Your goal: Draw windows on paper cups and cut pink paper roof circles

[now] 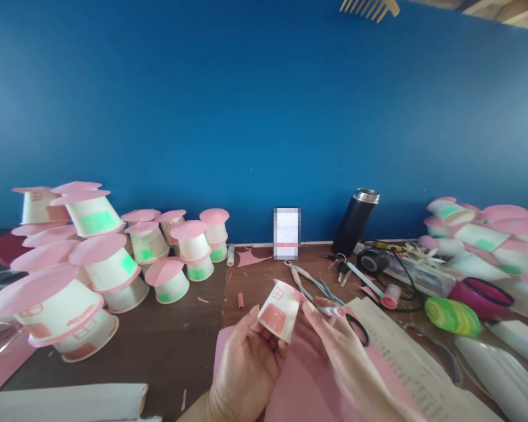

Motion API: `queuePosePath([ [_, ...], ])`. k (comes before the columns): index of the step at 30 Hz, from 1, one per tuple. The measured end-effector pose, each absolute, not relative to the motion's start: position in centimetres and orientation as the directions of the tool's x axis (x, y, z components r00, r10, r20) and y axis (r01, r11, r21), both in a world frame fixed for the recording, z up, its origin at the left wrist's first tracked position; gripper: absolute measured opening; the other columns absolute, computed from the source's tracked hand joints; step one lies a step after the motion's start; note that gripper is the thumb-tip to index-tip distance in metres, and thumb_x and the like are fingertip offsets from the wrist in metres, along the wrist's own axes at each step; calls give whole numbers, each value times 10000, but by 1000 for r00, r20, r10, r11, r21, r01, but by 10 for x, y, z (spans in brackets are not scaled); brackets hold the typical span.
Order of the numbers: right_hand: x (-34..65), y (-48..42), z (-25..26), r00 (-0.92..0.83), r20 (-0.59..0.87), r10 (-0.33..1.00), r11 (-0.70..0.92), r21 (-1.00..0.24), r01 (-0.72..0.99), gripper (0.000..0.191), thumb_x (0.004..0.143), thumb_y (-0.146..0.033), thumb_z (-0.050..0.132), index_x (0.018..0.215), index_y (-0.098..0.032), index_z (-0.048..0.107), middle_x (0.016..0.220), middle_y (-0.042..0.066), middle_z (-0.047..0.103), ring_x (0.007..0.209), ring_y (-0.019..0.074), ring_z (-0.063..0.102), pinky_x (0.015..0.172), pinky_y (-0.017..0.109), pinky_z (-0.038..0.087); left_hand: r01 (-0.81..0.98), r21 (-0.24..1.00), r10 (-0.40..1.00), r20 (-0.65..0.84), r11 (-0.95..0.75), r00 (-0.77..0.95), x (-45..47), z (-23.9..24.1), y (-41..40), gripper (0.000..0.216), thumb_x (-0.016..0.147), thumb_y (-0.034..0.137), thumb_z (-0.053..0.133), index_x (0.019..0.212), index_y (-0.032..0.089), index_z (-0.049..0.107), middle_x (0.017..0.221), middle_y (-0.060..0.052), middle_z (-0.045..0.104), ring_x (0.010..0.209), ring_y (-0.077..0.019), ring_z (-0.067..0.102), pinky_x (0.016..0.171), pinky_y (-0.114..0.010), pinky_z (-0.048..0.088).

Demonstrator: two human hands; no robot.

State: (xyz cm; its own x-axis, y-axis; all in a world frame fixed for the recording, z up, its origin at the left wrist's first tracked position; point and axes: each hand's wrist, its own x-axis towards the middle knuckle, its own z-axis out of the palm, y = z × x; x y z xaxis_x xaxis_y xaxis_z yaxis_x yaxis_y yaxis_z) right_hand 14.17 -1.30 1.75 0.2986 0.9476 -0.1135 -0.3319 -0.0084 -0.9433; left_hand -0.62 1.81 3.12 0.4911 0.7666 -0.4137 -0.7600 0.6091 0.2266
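A white paper cup (286, 310) with a brownish-pink door and window drawn on its side rests in my left hand (250, 357), tilted, with fingers curled around it. In my right hand (330, 340) a marker with a pink and white barrel (333, 311) is pinched between the fingers, close to the cup's right edge. The marker's tip is hard to make out. Below both hands lies a pink paper sheet (303, 375). A small red cap (240, 301) stands on the table to the left of the cup.
Pink-topped paper cups (105, 264) are stacked at left, and more cups (493, 234) are piled at right. A black bottle (355, 223) leans by the blue wall. Pliers (310, 281), keys (344, 272), tape (372, 261) and a printed sheet (405, 351) lie on the table.
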Motion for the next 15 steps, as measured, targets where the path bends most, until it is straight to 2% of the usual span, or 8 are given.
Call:
queuePosePath([
  [3,135,-15,24,280,-96,955,15,-928,-372,383,828,-374,727,1058,-228,458,968,47,735,975,243,699,854,379,545,-763,234,775,-399,603,490,-6,29,17,227,881,230,609,1040,72,647,884,-90,719,757,-175,655,646,-284,507],
  [9,128,-16,34,200,-72,977,13,-920,-393,470,772,-347,790,1063,-229,441,1013,65,735,969,270,688,751,357,547,-768,242,790,-362,593,495,-4,25,15,201,878,233,618,1004,84,664,925,-105,724,821,-192,662,716,-303,511],
  [15,128,-17,37,280,-93,956,27,-918,-396,543,706,-354,836,1058,-239,439,1000,68,743,966,269,698,799,365,549,-747,261,783,-338,611,522,-2,21,12,176,878,258,624,921,103,694,835,-73,706,743,-160,630,688,-283,496],
])
